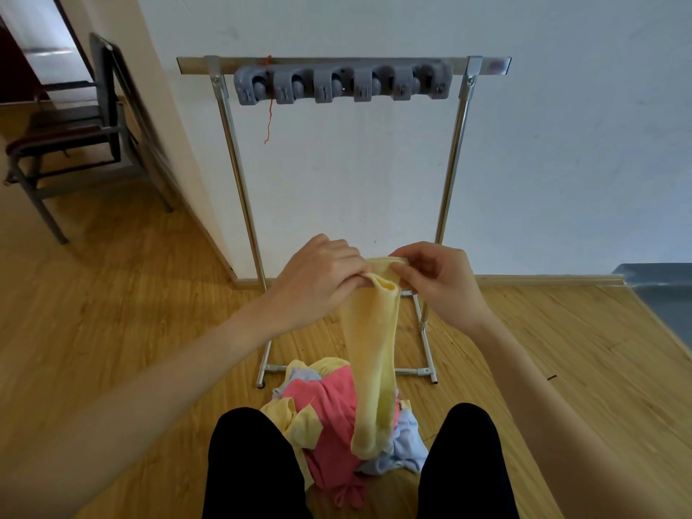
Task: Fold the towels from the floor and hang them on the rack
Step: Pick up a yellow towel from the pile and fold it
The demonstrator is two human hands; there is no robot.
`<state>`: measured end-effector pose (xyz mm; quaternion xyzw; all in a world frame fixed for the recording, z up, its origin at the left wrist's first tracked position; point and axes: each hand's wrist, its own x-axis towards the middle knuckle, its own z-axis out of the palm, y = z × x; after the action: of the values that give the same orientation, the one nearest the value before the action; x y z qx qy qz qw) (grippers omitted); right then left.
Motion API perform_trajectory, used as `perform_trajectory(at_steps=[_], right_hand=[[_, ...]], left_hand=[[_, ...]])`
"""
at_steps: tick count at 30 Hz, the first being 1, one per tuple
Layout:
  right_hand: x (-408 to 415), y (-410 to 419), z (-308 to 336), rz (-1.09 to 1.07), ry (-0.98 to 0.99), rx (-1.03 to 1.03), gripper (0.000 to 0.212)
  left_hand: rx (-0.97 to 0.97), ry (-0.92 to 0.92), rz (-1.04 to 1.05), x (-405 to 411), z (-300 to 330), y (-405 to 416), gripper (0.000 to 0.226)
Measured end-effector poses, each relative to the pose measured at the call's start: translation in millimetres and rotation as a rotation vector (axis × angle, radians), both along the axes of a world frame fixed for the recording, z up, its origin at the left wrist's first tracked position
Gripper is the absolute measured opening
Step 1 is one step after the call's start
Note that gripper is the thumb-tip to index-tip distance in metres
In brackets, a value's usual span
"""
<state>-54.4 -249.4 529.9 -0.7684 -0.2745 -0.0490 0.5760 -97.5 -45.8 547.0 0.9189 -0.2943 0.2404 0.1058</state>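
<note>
1. Head view, hidden or cut off: the fingertips of both hands are buried in the top fold of the yellow towel (374, 342), so the exact grip is hard to make out. The lower frame edge cuts off the person's black-clad legs (251, 470), which also cover the near part of the towel pile (329, 410).
2. Head view, hands: the left hand (318, 279) curls its fingers round the towel's upper end from the left; the right hand (442, 280) pinches the same end from the right. The towel hangs down in a long narrow strip, its lower end resting on the pile.
3. Head view, task things: the pile of pink, yellow and pale blue towels lies on the wooden floor (131, 294) between the knees, just before the rack's base.
4. Head view, rack: the metal rack (455, 151) stands against the white wall; its top bar carries a grey clip strip (342, 86) with an orange thread dangling. No towel hangs there.
5. Head view, edges and room: a dark chair (71, 133) stands well apart at left; open floor lies on both sides.
</note>
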Motion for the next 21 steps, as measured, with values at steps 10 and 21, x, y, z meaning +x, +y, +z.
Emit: perform_trajectory(at_steps=[10,21], right_hand=[[-7,-2,5,0.090,0.065,0.101,0.016],[-5,0,9,0.004,-0.022,0.102,0.022]], left_hand=[[-0.140,-0.056,0.116,2,3,-11,0.033],[-0.204,-0.135,0.153,9,17,-21,0.023]])
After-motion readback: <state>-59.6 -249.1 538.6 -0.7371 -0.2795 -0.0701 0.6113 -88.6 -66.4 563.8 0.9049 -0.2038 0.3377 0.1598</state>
